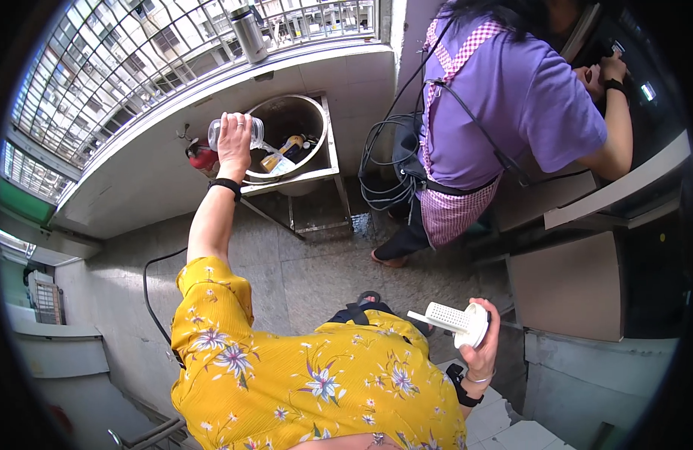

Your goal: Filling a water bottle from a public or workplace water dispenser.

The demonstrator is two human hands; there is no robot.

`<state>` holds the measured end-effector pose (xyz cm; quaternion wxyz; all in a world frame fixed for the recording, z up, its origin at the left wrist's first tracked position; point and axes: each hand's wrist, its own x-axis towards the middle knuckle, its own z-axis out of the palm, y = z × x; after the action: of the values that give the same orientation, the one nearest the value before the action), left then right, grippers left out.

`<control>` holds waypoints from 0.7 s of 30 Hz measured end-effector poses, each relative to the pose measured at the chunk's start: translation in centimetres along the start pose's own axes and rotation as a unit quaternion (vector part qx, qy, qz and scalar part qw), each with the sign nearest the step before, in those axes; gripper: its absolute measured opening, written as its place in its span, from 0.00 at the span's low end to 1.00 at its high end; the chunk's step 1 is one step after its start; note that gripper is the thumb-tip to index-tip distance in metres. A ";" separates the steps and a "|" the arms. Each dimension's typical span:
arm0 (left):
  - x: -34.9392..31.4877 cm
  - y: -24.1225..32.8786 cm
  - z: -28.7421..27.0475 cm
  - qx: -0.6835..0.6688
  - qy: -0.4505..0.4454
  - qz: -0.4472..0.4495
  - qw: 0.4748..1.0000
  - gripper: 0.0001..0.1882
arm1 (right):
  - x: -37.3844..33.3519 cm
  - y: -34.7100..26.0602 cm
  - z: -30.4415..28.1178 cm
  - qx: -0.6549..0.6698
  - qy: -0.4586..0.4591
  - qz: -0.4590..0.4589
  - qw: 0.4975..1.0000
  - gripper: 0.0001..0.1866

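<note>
Reaching far forward, my left hand [235, 146] is closed around a clear jar [257, 133], which lies on its side at the rim of a large round tub [316, 161]. A pale streak hangs from the jar's mouth into the tub; whether it is liquid I cannot tell. Packets and other scraps [275, 162] lie inside the tub. At the lower right, my right hand [484, 354] grips a white lid [474, 327] by its edge. A perforated white strainer tube [447, 316] and a thin white stick [419, 319] point leftward from it.
A metal frame stand [330, 174] bears the tub below a barred window [196, 37]. A steel flask [249, 34] stands on the sill. Beside the tub is a red object [202, 156]. A co-worker in purple [474, 112] with coiled cable [384, 161] bends over a counter at right.
</note>
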<state>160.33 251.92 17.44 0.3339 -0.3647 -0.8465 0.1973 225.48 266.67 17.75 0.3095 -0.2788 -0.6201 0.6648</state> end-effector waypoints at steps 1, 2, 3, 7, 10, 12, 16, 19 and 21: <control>0.2 0.1 0.0 0.026 0.006 0.018 0.999 0.33 | 0.0 0.3 -0.2 -0.005 -0.008 -0.004 1.000 0.55; 0.3 0.1 0.0 0.026 0.009 0.021 0.999 0.33 | -0.1 0.6 -0.3 -0.011 -0.016 -0.007 1.000 0.56; 0.4 0.1 0.1 0.041 0.009 0.033 0.999 0.32 | -0.1 0.5 -0.2 -0.009 -0.013 -0.007 1.000 0.56; 0.3 -1.0 1.5 0.065 0.010 0.047 0.997 0.31 | 0.3 0.1 0.6 0.006 -0.021 0.000 1.000 0.54; 0.4 -1.0 1.9 0.067 0.026 0.051 0.996 0.30 | 0.4 -0.2 0.8 0.018 -0.029 0.010 0.999 0.52; 0.7 -0.8 2.0 0.015 0.043 0.029 0.999 0.32 | 0.3 -0.5 0.7 0.023 -0.016 0.013 1.000 0.52; 0.0 -0.6 1.7 -0.156 -0.083 -0.126 0.976 0.41 | 0.4 -0.5 0.4 0.036 -0.049 0.018 0.998 0.50; -1.3 -1.6 3.5 -0.288 -0.161 -0.211 0.920 0.46 | 0.2 -1.0 0.4 0.051 -0.045 0.040 0.997 0.48; -3.4 -2.0 7.5 -0.502 -0.121 -0.203 0.832 0.38 | 0.0 -1.3 -0.1 0.031 -0.046 0.014 0.998 0.48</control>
<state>155.79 247.42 11.90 0.0322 -0.2751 -0.9178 -0.2846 225.64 266.74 18.99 0.2793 -0.2468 -0.6086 0.7005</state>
